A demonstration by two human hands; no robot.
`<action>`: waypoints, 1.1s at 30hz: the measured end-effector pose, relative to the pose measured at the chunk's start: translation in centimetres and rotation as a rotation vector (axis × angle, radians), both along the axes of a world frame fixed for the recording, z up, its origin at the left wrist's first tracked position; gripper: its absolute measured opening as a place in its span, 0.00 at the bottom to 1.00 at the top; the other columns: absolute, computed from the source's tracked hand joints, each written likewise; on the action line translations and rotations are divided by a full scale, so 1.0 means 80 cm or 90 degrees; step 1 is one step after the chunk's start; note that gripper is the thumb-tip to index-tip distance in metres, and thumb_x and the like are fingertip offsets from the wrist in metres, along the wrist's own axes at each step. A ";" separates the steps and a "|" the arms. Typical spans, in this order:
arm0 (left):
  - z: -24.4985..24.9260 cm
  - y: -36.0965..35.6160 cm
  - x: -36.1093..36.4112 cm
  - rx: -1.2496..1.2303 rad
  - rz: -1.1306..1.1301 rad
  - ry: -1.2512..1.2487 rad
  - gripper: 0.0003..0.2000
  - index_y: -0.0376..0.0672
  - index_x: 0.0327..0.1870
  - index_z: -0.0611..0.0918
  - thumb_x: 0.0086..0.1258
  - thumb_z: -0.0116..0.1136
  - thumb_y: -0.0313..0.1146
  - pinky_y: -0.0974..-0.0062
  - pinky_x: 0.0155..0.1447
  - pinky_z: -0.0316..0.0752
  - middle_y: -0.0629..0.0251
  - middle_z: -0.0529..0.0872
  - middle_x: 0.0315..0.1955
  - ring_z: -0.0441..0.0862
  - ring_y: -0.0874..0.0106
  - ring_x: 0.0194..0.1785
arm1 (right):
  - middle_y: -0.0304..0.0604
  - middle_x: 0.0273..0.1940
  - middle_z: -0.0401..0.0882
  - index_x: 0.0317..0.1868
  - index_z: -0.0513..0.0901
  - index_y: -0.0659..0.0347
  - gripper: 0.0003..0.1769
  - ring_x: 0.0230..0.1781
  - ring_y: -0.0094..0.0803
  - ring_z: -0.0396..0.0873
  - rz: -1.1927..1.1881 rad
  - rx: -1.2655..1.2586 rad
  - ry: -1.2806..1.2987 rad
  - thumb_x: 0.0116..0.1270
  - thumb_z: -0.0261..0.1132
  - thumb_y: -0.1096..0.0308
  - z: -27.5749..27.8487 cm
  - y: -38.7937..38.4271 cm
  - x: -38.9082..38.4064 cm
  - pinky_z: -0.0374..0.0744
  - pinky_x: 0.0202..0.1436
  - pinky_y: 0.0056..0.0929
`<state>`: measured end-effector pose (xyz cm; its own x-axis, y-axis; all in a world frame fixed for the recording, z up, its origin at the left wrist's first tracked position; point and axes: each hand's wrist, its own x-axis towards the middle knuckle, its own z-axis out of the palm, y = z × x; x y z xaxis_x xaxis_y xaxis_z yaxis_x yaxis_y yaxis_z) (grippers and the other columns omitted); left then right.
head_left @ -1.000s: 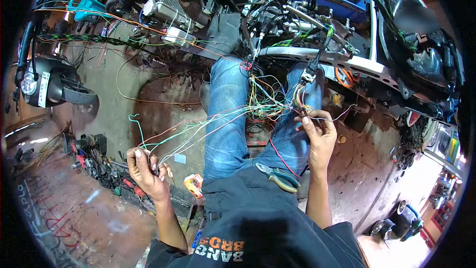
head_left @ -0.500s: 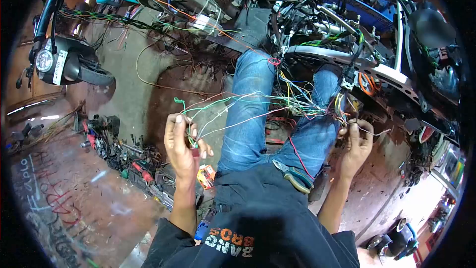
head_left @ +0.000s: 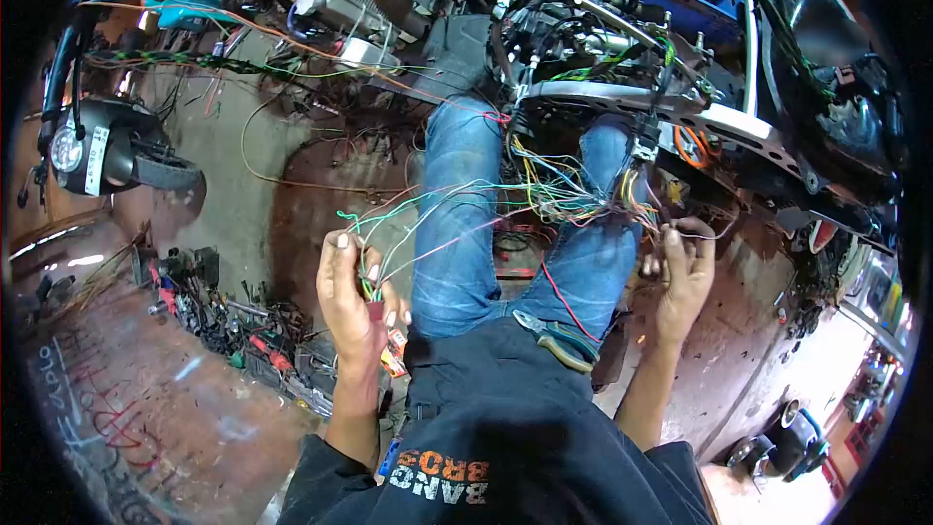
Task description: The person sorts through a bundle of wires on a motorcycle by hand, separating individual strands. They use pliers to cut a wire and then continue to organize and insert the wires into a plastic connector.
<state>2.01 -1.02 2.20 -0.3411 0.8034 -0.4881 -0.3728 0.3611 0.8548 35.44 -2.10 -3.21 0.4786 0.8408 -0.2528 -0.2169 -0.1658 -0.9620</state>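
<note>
My left hand (head_left: 352, 299) is closed around the loose ends of several thin coloured wires (head_left: 437, 219), with a small red connector at the fingertips. The wires stretch rightward across my jeans-clad legs (head_left: 457, 233) to a tangled harness (head_left: 573, 196) hanging from the motorcycle frame (head_left: 680, 117). My right hand (head_left: 684, 272) pinches other wire strands just below a white connector (head_left: 643, 151). Green-handled pliers (head_left: 556, 338) lie on my lap.
A stripped motorcycle with engine parts (head_left: 340, 10) and wiring fills the top. A headlamp unit (head_left: 92, 151) sits at left. Screwdrivers and tools (head_left: 233, 331) litter the concrete floor. A small orange box (head_left: 393, 352) lies by my left wrist.
My left hand first rose and moved inward with its wires, then held its place. My right hand dropped from below the white connector to lower right. The view shifted slightly.
</note>
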 end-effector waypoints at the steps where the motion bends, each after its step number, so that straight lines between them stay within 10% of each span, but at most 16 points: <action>1: 0.004 0.000 0.001 -0.021 0.010 0.010 0.14 0.45 0.47 0.73 0.89 0.43 0.45 0.78 0.10 0.68 0.72 0.72 0.28 0.61 0.82 0.08 | 0.39 0.45 0.78 0.57 0.76 0.61 0.13 0.32 0.20 0.74 -0.024 -0.025 -0.022 0.77 0.68 0.73 0.005 0.004 -0.014 0.73 0.31 0.21; 11: -0.002 -0.025 -0.017 0.009 -0.014 0.014 0.15 0.45 0.47 0.72 0.89 0.41 0.47 0.79 0.09 0.65 0.73 0.70 0.25 0.60 0.82 0.07 | 0.37 0.38 0.73 0.60 0.73 0.59 0.16 0.22 0.20 0.68 0.010 -0.180 0.442 0.80 0.67 0.67 0.016 -0.037 -0.150 0.72 0.25 0.24; 17: -0.014 -0.050 -0.026 0.040 -0.068 0.040 0.15 0.44 0.46 0.69 0.90 0.40 0.47 0.78 0.09 0.66 0.72 0.68 0.22 0.60 0.80 0.06 | 0.31 0.30 0.79 0.54 0.86 0.64 0.12 0.23 0.13 0.69 0.348 -0.194 0.242 0.77 0.70 0.66 0.020 -0.017 -0.202 0.68 0.25 0.19; 25: -0.040 -0.083 -0.046 0.032 -0.088 0.001 0.12 0.44 0.47 0.68 0.88 0.49 0.42 0.77 0.09 0.62 0.66 0.68 0.20 0.62 0.76 0.09 | 0.32 0.20 0.78 0.44 0.92 0.66 0.19 0.17 0.14 0.70 0.384 -0.268 0.098 0.74 0.73 0.54 -0.030 0.020 -0.212 0.67 0.20 0.23; 29: -0.051 -0.079 -0.048 -0.014 -0.112 0.112 0.12 0.44 0.44 0.68 0.87 0.50 0.42 0.76 0.16 0.69 0.70 0.66 0.20 0.66 0.79 0.16 | 0.32 0.19 0.78 0.42 0.91 0.66 0.19 0.17 0.15 0.69 0.381 -0.269 0.133 0.74 0.73 0.54 -0.045 0.012 -0.213 0.67 0.20 0.23; 33: -0.077 -0.063 -0.058 -0.107 -0.118 0.518 0.19 0.35 0.66 0.71 0.86 0.54 0.41 0.62 0.54 0.83 0.53 0.82 0.51 0.85 0.65 0.52 | 0.33 0.20 0.78 0.41 0.90 0.67 0.19 0.16 0.15 0.70 0.367 -0.274 0.153 0.74 0.74 0.55 -0.053 0.002 -0.217 0.67 0.20 0.23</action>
